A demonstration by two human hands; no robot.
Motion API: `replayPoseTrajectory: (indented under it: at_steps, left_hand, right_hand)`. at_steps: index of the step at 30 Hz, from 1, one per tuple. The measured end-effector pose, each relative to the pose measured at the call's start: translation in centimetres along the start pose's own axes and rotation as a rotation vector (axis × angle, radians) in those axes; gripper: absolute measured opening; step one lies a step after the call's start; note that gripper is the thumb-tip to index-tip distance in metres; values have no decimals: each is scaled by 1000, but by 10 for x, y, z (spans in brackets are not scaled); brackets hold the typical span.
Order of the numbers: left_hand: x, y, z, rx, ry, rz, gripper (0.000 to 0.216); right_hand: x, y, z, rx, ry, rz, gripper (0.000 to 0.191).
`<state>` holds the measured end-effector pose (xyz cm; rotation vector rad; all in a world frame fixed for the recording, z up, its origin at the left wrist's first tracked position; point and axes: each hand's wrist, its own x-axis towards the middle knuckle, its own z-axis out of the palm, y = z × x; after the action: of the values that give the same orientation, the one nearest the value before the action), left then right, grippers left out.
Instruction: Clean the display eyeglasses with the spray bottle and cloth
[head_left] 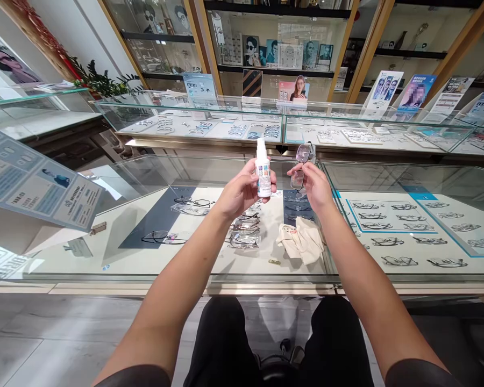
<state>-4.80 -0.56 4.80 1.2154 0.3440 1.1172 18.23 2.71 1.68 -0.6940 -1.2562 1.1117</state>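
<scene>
My left hand is wrapped round a small white spray bottle, held upright above the glass counter. My right hand pinches a pair of glasses with tinted lenses, held up just right of the bottle, lenses facing the nozzle. Below my hands a cream cleaning cloth lies crumpled on the counter top, and several more pairs of glasses are grouped left of it.
The counter holds rows of frames on trays under the glass at right. A leaflet stand sits at the left. A second glass showcase and shelves with posters stand behind. My knees are under the counter edge.
</scene>
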Motion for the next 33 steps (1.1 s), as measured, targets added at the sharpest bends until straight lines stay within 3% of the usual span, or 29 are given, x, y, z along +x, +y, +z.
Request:
replayPoseTrajectory:
  at_steps: [33]
  left_hand:
    - [0,-3,-6,46,4,-2,55]
  right_hand:
    - [-1,-2,1,-9,-3,-21,29]
